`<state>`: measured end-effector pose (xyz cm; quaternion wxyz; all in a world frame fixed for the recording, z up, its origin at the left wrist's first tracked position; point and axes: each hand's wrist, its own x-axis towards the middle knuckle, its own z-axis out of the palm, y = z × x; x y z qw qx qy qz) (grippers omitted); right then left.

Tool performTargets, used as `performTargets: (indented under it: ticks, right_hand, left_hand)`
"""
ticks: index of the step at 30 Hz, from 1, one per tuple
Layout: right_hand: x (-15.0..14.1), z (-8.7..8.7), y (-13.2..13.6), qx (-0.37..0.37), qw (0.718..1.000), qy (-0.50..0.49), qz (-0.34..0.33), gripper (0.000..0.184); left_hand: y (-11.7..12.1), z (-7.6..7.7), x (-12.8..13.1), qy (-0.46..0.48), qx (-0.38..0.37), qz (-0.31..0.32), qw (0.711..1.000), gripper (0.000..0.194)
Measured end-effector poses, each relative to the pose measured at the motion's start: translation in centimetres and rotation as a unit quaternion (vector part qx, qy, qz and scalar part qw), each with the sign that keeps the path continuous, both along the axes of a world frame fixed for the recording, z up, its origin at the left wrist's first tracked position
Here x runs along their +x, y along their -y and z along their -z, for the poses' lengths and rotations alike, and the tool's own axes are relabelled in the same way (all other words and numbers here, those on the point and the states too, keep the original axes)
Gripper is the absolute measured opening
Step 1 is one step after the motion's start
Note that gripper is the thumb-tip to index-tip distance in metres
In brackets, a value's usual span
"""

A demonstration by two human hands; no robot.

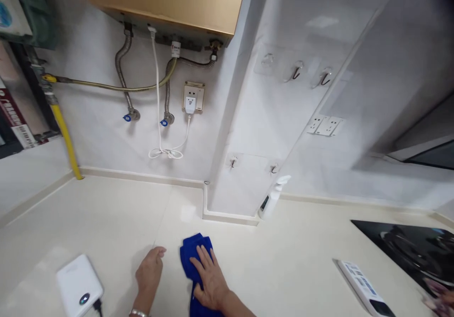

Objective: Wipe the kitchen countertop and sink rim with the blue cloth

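A folded blue cloth (192, 256) lies on the cream countertop (124, 213). My right hand (212, 281) rests flat on top of it, fingers stretched out and slightly spread. Part of the cloth is hidden beneath that palm and wrist. To the left of the cloth, apart from it, my left hand (149, 267) is held low over the counter with its fingers curled in; nothing shows in it. A bracelet circles the left wrist.
A white power bank (76, 284) with a black cable sits at left. A white spray bottle (272, 201) stands by the wall pillar (244, 184). At right are a long white device (362, 284) and a black gas hob (407, 246). A golden water heater (198, 10) hangs above pipes.
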<state>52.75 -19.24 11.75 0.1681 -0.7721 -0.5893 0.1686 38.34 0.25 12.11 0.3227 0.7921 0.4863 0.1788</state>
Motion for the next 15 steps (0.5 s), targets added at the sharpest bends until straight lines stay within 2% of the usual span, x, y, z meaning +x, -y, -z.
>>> performTargets:
  ticks: [5, 8, 12, 15]
  right_hand:
    - [2.9, -2.0, -3.8, -0.011, 1.0, -0.006, -0.006, 0.076]
    - [3.8, -2.4, -6.8, -0.022, 1.0, 0.006, -0.006, 0.077]
    - [4.6, -1.3, -12.0, -0.012, 0.999, 0.023, 0.033, 0.079]
    - [5.9, 0.0, -16.4, -0.006, 0.994, 0.056, 0.091, 0.079]
  left_hand:
    - [-0.6, 1.3, 0.3, -0.007, -0.002, 0.013, 1.0, 0.039]
    - [-0.8, 2.2, 0.7, -0.019, -0.012, 0.021, 1.0, 0.04]
    - [-1.4, 3.5, 1.0, -0.041, -0.016, 0.032, 0.998, 0.042]
    - [-2.0, 4.9, 0.8, -0.044, -0.039, 0.036, 0.998, 0.041]
